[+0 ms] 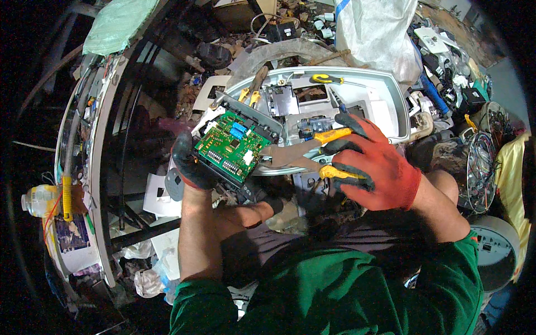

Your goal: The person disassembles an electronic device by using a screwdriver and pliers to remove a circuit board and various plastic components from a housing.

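Note:
A green circuit board (228,149) with blue components and rows of connectors sits in a dark casing, tilted over the left end of a white plastic housing (385,84). My left hand (190,159), in a red and black glove, grips the casing by its left edge. In my gloved right hand (379,162) are pliers (296,153) with yellow handles, which are spread apart. Their jaws reach the right edge of the board; whether they bite on it I cannot tell. Inside the housing lie a yellow-handled screwdriver (326,79) and a dark metal module (283,100).
Another yellow-handled tool (254,92) lies on the housing's far left rim. A white sack (377,36) stands behind. Scrap parts and a bundle of wires (483,173) are heaped on the right. At left is a long frame (84,167) with a plastic bottle (42,201) beside it.

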The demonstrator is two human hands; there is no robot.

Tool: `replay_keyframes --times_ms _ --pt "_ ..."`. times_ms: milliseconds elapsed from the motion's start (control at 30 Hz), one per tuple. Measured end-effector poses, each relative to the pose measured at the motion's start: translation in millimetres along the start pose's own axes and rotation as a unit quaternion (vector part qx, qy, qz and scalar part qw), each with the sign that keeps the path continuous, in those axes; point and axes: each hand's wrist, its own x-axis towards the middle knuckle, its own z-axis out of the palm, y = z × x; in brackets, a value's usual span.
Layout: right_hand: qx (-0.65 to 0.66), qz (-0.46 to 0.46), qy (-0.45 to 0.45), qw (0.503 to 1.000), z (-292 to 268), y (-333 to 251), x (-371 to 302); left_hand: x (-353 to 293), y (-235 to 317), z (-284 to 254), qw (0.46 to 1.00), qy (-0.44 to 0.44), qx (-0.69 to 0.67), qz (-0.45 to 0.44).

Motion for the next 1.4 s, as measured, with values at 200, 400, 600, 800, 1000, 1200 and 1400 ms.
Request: replay_keyframes --times_ms 200,400,600,800,1000,1200,1400 --pt "-0.009 0.003 0.005 1.000 0 -1 -1 -4 -5 7 1.000 -0.014 0.007 0.014" --pt "-0.053 0.003 0.010 0.999 1 -3 -1 12 -5 -16 0.699 -0.132 0.586 0.387" --pt "-0.082 0.012 0.004 0.997 6 0 -1 10 -7 -31 0.798 -0.082 0.525 0.284" --pt "-0.067 0.069 0.022 0.995 11 -4 6 14 -13 -29 0.975 0.039 0.217 0.019" --pt "-0.045 0.136 0.097 0.985 20 -2 6 11 -17 -31 0.982 0.022 0.184 0.045" --pt "0.079 0.200 0.081 0.973 39 3 12 4 -26 -16 0.981 -0.049 0.181 -0.049" --pt "0.518 0.311 0.062 0.795 44 -3 10 -1 -42 8 0.993 -0.067 -0.086 -0.044"
